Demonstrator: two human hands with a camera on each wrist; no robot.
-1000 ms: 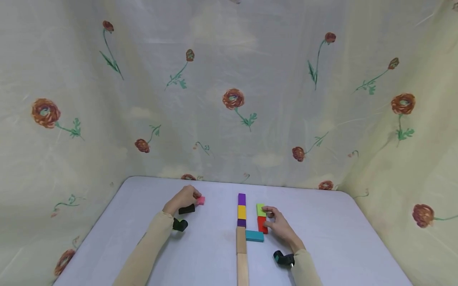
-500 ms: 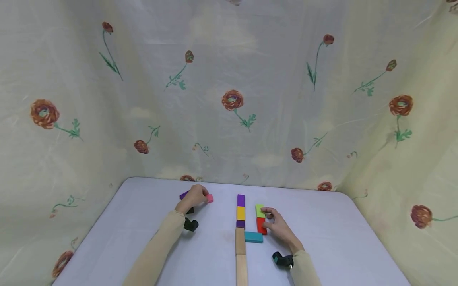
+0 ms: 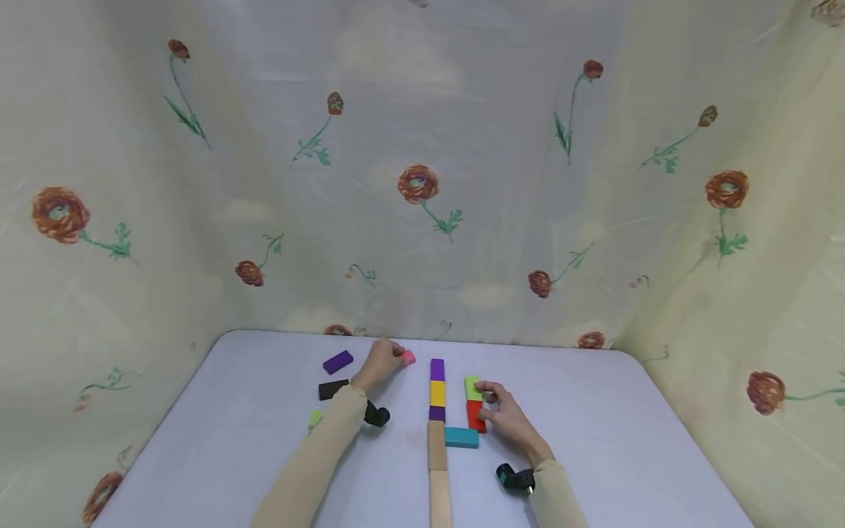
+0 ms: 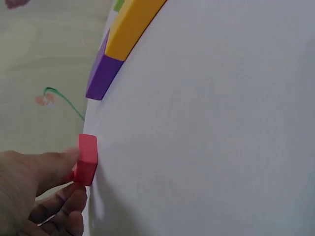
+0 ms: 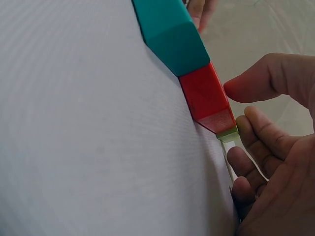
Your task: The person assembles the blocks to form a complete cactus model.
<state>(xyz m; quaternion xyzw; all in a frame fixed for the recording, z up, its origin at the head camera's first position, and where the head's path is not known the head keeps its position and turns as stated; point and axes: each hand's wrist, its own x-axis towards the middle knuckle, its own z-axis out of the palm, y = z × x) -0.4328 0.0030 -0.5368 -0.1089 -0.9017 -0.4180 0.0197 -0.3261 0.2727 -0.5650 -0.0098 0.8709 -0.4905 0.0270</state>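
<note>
My left hand (image 3: 379, 361) pinches a small pink block (image 3: 409, 357) between thumb and fingers, left of the far end of a block line. In the left wrist view the pink block (image 4: 87, 160) looks red and sits close to the tabletop, apart from a purple block (image 4: 104, 76). My right hand (image 3: 513, 419) rests beside a red block (image 3: 476, 416) and a light green block (image 3: 472, 388), which stand end to end. Its thumb is at the red block's side and its fingers reach the green one. A teal block (image 3: 461, 438) lies below them.
The line on the white table (image 3: 620, 433) runs purple (image 3: 437, 369), yellow (image 3: 437, 393), dark purple (image 3: 437, 413), then wooden blocks (image 3: 437, 445). At left lie a purple block (image 3: 338, 361), a black block (image 3: 333, 389) and a green block (image 3: 316, 418), partly covered by the sleeve.
My left hand has moved right with the pink block toward the line's far end, uncovering the purple block at left. The right hand stays beside the red and green blocks.
</note>
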